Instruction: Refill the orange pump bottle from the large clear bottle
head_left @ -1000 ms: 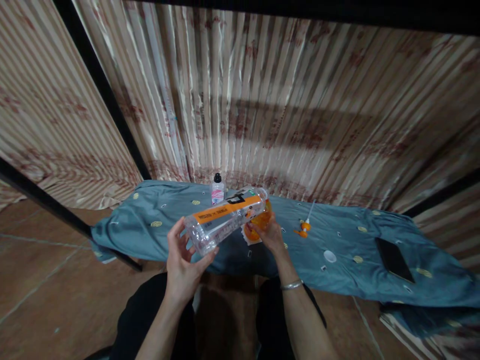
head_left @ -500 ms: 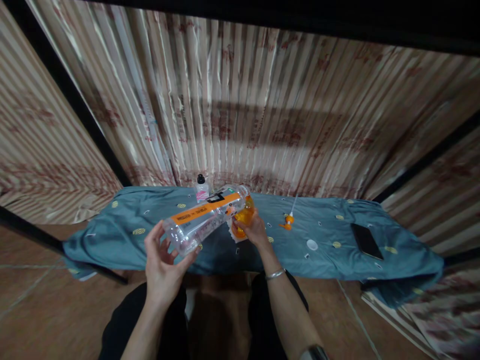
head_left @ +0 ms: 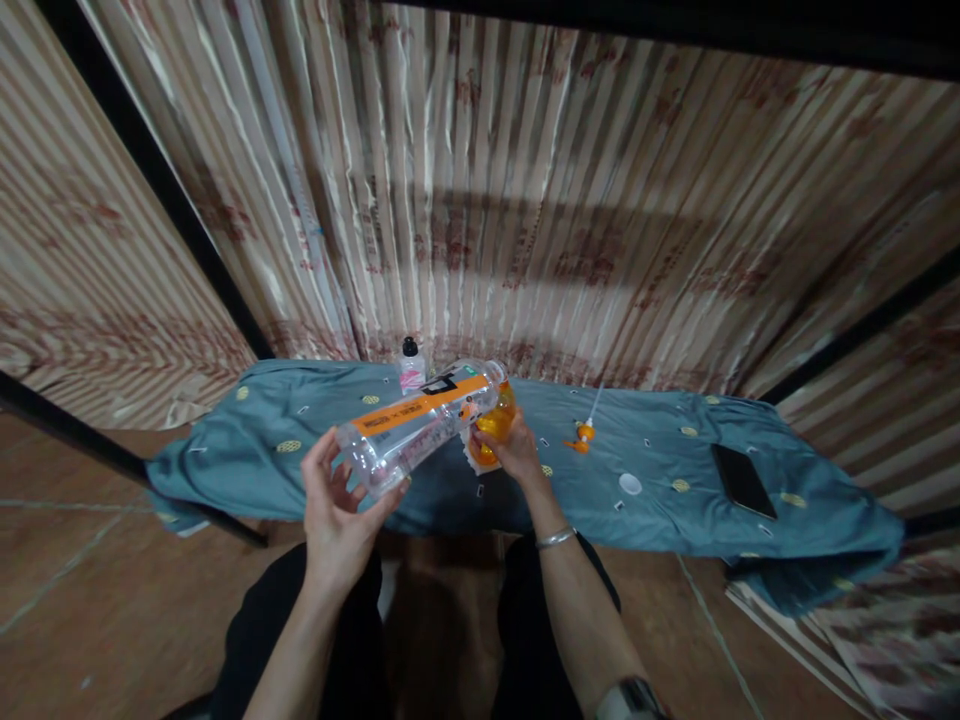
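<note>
My left hand grips the base of a clear plastic bottle with an orange label. The bottle is tilted, its mouth end up and to the right, at the top of an orange translucent bottle. Around that orange bottle my right hand is closed, holding it over the cloth. Whether the two mouths touch I cannot tell. Right of my right hand lies an orange pump head with a thin white tube. Behind the clear bottle stands a small bottle with a black cap and pink marking.
A teal patterned cloth covers the narrow table. On its right side lie a black phone and a white round cap. Striped curtains hang close behind, and black metal posts stand at the sides.
Both hands hold their bottles in nearly the same pose as before. The whole view has shifted slightly, with the scene a little further right and higher.
</note>
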{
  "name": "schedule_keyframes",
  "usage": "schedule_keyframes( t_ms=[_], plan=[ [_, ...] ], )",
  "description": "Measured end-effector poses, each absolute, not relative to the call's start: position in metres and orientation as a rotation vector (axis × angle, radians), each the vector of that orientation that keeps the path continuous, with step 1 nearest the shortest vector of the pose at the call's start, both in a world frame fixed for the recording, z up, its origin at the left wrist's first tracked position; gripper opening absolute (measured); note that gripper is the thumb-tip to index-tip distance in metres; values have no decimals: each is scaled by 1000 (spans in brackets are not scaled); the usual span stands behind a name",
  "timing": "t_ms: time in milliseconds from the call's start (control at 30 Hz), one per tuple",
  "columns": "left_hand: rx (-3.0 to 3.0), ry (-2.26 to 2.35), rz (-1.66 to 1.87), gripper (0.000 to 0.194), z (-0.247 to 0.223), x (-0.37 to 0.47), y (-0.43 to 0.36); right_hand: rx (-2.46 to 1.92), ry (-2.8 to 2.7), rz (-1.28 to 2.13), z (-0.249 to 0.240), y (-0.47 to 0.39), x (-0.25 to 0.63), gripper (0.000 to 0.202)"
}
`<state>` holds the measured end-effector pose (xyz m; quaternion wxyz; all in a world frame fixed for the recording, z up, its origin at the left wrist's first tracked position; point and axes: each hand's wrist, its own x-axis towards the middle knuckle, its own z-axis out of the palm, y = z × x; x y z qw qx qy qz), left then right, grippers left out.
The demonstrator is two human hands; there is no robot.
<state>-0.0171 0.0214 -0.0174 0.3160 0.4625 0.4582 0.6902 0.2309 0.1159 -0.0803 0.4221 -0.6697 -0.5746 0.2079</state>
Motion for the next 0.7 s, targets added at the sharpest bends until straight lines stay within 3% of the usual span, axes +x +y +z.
schedule_keyframes(
  t_ms=[300,700],
  plan=[
    [1222,1225,1817,100,-19,-20,24,-1674,-1442,570,-77,116,231,69],
    [1229,1207,1822,101,-16,-20,27,-1633,-1434,538,-77,114,231,54]
  ],
)
